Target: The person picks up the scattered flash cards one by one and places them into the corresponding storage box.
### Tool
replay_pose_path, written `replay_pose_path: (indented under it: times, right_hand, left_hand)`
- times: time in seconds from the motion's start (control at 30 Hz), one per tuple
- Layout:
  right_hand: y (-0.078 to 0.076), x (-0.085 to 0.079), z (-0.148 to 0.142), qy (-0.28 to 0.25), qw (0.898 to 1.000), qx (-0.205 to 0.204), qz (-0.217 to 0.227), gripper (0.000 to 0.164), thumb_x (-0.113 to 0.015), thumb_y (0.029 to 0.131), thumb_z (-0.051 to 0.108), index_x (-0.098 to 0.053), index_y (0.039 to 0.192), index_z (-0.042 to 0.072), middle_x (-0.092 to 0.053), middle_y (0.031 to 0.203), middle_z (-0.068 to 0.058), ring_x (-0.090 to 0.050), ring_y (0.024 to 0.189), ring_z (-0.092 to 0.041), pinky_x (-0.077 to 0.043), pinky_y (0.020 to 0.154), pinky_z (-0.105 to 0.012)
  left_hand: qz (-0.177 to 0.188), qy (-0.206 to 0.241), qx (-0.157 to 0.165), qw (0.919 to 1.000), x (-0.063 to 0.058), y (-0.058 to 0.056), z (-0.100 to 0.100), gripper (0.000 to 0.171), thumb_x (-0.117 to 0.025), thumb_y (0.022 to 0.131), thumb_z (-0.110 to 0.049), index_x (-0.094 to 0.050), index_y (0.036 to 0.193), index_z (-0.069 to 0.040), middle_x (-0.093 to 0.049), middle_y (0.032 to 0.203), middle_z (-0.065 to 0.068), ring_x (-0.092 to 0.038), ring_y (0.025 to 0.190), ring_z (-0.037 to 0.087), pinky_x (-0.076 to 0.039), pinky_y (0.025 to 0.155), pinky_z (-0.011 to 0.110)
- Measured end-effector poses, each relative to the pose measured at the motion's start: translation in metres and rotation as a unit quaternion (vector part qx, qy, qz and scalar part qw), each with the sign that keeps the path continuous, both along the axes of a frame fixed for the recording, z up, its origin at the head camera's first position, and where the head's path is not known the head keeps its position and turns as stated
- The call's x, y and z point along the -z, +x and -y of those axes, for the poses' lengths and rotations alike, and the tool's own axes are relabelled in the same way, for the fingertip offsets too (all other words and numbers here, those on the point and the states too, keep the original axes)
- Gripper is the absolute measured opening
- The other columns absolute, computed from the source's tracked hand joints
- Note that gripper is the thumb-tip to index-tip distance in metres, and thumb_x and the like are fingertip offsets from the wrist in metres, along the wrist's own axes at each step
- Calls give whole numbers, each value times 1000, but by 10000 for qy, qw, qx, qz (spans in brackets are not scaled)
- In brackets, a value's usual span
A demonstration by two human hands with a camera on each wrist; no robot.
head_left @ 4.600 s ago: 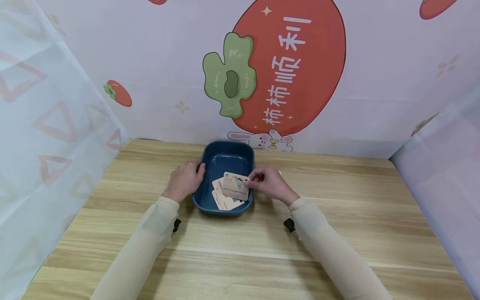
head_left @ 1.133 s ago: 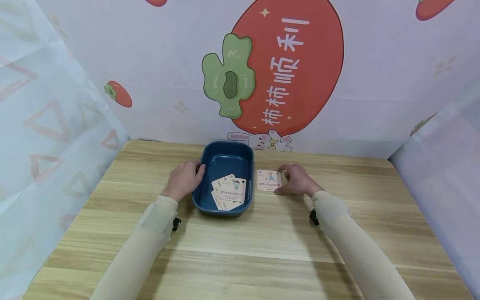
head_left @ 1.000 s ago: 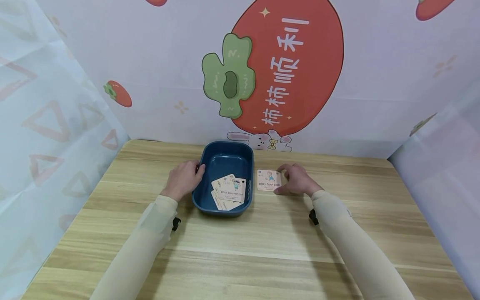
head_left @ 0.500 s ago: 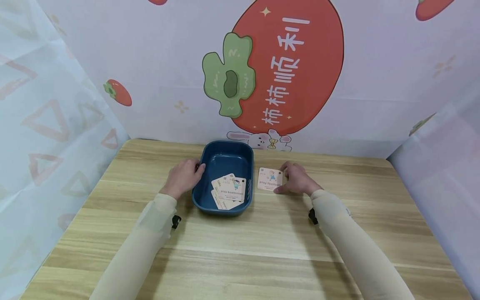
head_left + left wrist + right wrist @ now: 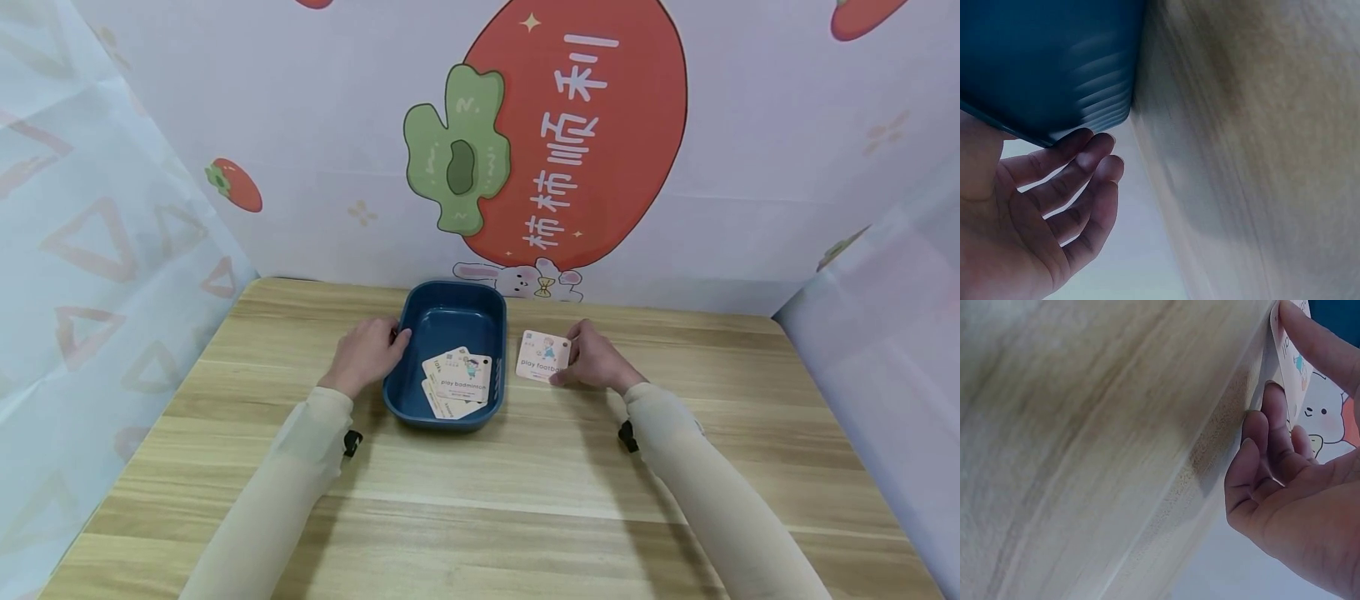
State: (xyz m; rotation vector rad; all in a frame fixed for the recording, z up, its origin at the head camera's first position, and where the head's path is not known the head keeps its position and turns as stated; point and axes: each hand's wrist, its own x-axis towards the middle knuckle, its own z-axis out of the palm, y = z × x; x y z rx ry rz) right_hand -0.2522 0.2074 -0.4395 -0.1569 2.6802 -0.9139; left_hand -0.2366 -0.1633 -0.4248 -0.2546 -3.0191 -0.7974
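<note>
In the head view my left hand [image 5: 365,357] holds the left rim of a dark blue plastic box [image 5: 452,327]. The left wrist view shows the fingertips curled against the outer wall of the box [image 5: 1035,69], the thumb at the rim. Several small picture cards lie overlapping in its near end, a "play badminton" card [image 5: 467,379] on top. To the right of the box, my right hand [image 5: 597,358] pinches the right edge of a square "play football" card [image 5: 540,357]. In the right wrist view this card [image 5: 1295,365] is tilted up off the tabletop, between thumb and fingers.
The box stands on a wood-grain table [image 5: 465,517] near its back edge. Behind it hangs a white cloth backdrop [image 5: 322,108] printed with a large red persimmon [image 5: 637,108] and a rabbit. Cloth sides also rise at left and right.
The right hand has put the "play badminton" card down in the box and moved right to the "play football" card. That card's far edge has risen since. The left hand stays on the box.
</note>
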Motion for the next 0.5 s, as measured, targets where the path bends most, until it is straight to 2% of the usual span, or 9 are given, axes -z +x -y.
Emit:
replay_pose_path:
  times: [0.27,0.5]
  right_hand:
    - [1,1,0,-118,9998,37,-178,75,-90,77,11,-38,129,2,-58,97,-15,-54,88,-27,-45,79,-37]
    - [2,-4,1,-129,9997,94,-163,65,-84,85,11,-40,132,1,-58,97,-14,-54,87,-26,-45,76,-35]
  left_hand:
    - [-8,14,-66,10000,3,1,-1,30,-53,106,-28,-67,93,-4,-59,71,6,-57,64,23,-44,54,34]
    - [39,42,-122,9999,4,1,-2,33,-52,106,-29,-69,104,-1,-63,79,9,-59,69,24,-46,57,36]
